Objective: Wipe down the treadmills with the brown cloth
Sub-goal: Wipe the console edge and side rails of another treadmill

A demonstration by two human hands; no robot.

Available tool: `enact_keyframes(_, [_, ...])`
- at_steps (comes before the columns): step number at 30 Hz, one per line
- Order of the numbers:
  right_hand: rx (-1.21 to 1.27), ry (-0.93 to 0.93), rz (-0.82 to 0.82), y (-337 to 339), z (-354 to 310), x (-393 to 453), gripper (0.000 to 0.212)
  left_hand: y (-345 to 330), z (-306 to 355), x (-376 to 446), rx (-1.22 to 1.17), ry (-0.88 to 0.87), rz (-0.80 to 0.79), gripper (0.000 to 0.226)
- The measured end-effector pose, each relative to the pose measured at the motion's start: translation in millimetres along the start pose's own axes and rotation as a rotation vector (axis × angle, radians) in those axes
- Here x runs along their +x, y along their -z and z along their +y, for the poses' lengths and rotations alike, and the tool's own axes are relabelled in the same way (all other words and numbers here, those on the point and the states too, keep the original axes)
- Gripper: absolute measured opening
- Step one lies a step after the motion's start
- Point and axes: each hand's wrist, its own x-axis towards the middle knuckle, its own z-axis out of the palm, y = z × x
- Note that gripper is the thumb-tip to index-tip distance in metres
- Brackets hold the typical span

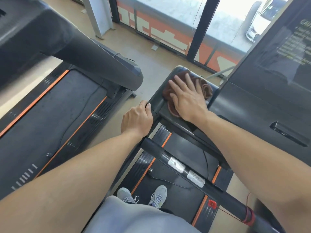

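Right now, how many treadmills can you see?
2: one treadmill underfoot, where the right hand presses the brown cloth; another treadmill to the left. Others may lie outside the view.

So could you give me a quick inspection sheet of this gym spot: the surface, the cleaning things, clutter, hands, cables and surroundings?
Surface: black treadmill arm panel, beside the dark console.
Job's things: brown cloth, bunched on the panel under the right hand.
Clutter: nothing seen.
Hands: right hand presses flat on the cloth, fingers straight; left hand grips the panel's left edge.
Cables: thin black cable on this treadmill's belt; another cable on the neighbouring treadmill; red safety clip on a cord by the handlebar.
Surroundings: tan floor, glass front with orange graphics, white car outside.
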Motion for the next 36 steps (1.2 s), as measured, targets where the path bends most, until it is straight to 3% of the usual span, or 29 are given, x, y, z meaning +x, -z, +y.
enact_keyframes(4, [0.044,-0.206,0.074,0,-7,34,0.059,-4,-3,2,0.013,0.007,0.023,0.037])
enact_keyframes(9, [0.084,-0.236,0.151,-2,-11,46,0.052,-4,-1,1,0.037,-0.002,0.041,0.037])
enact_keyframes(15, [0.088,-0.156,0.084,-2,-28,24,0.065,-2,1,1,0.032,0.049,0.021,0.039])
enact_keyframes(22, [0.156,0.040,0.176,3,-44,-27,0.038,-3,-6,6,-0.133,0.097,0.027,0.045])
enact_keyframes(27, [0.201,0.106,0.044,21,-63,-64,0.033,4,-14,1,-0.450,0.248,0.172,0.039])
enact_keyframes(31, [0.522,-0.075,-0.047,15,-105,-123,0.028,11,-28,-24,-0.477,0.224,0.166,0.033])
enact_keyframes(33, [0.511,-0.073,-0.137,-2,-127,-151,0.040,10,-37,-36,-0.448,0.169,0.129,0.034])
enact_keyframes(36, [0.137,-0.034,-0.150,-36,-147,-174,0.089,11,-43,-49,-0.386,0.054,0.122,0.037])
